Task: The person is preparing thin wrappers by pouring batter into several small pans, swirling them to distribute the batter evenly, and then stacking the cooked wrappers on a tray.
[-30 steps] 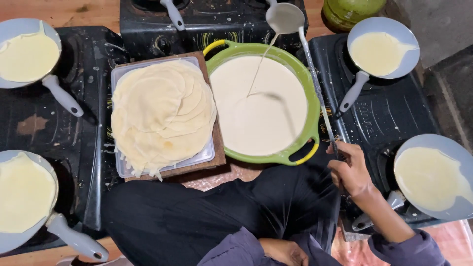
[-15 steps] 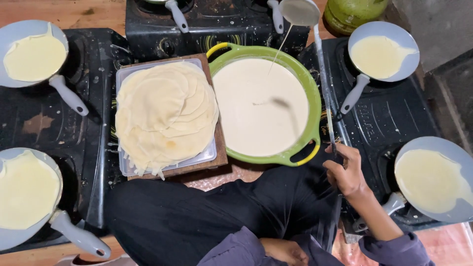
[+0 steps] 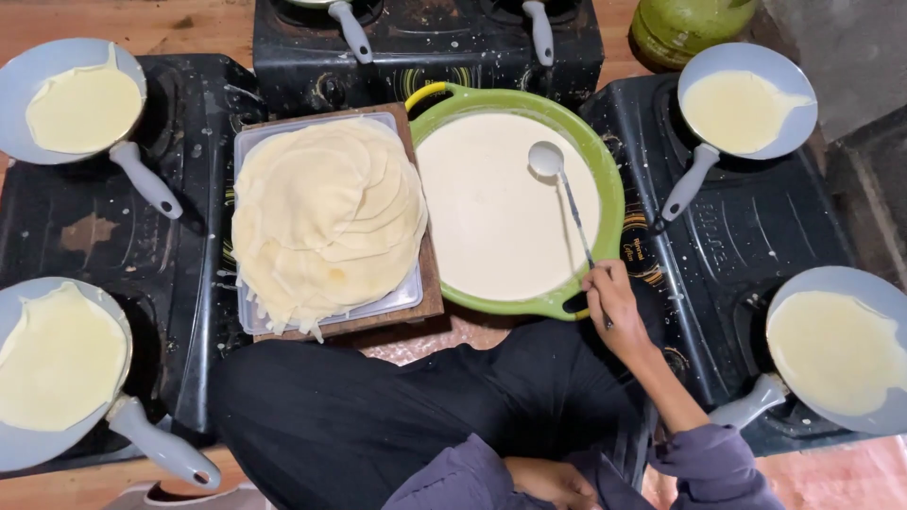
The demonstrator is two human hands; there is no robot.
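The right hand point(image 3: 612, 304) has its fingers pinched shut around the end of a thin metal ladle point(image 3: 564, 194), just beside the near rim of the green batter bowl point(image 3: 609, 179), with the ladle's round cup resting on the pale batter toward the bowl's far side. The left hand point(image 3: 548, 480) lies low in the dark lap, below the bowl, its fingers loosely curled and holding nothing that can be made out. Left of the bowl and touching it sits a tray stacked with thin crepes point(image 3: 326, 217), and grey pans of batter point(image 3: 742, 104) stand on black burners to the bowl's right and far left.
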